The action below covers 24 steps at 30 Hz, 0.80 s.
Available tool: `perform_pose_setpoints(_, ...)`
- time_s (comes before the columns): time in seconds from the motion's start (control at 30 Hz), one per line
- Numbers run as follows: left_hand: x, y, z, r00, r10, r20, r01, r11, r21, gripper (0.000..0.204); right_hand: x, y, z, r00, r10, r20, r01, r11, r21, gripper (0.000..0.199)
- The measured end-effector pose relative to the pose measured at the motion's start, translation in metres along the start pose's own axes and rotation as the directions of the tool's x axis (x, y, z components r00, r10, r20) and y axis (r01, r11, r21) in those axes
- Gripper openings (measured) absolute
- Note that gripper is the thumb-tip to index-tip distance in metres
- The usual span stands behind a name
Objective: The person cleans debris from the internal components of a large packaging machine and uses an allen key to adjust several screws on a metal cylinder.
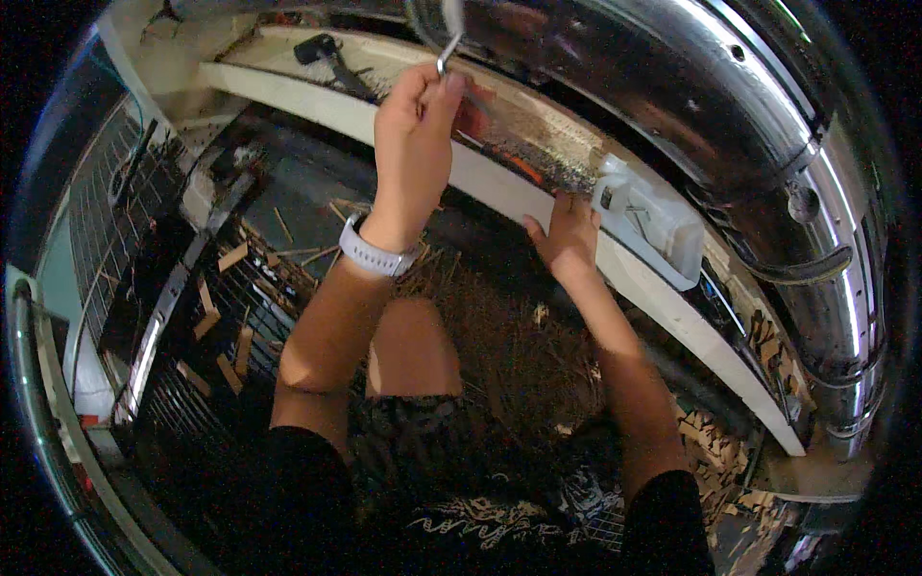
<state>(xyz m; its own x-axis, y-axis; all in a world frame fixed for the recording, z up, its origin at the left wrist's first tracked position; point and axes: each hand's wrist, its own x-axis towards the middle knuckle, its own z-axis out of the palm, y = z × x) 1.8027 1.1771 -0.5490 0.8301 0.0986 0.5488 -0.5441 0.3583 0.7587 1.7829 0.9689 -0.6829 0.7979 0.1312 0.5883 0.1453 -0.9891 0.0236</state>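
Note:
My left hand (pixel 413 144), with a pale watch on its wrist, is raised over the cream ledge (pixel 499 190). Its fingers and thumb are closed on a thin bent metal rod (pixel 444 63), which looks like a hex key. The rod's upper end is blurred against the large shiny metal cylinder (pixel 653 106). My right hand (pixel 569 235) lies on the ledge's near edge, thumb apart from the fingers. Beside its fingertips stands a cut-open translucent plastic jug (pixel 653 226) with small metal pieces inside.
A black tool-like object (pixel 331 62) lies at the ledge's far left. An orange-and-black tool (pixel 519 165) rests between my hands. Wood scraps (pixel 230 355) and a dark metal grating (pixel 182 403) are at lower left. More wooden offcuts (pixel 720 446) lie at lower right.

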Motion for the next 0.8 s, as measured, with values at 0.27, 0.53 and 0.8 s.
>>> perform_pose_setpoints(0.27,0.02,-0.002,-0.011,0.867,0.473,0.155,-0.494,0.857,0.148,0.017,0.008,-0.011,-0.005,0.978,0.125,0.169,-0.121,0.992,-0.032,0.055)
perform_pose_setpoints(0.53,0.03,-0.013,-0.014,0.816,0.483,0.317,-0.57,0.765,0.3,0.02,0.009,-0.017,-0.007,0.976,0.13,0.177,-0.12,0.991,-0.066,0.064)
perform_pose_setpoints(0.8,0.029,-0.008,-0.011,0.771,0.451,0.45,-0.62,0.693,0.367,0.021,0.006,-0.013,0.003,0.982,0.123,0.147,-0.105,0.987,-0.123,0.063)
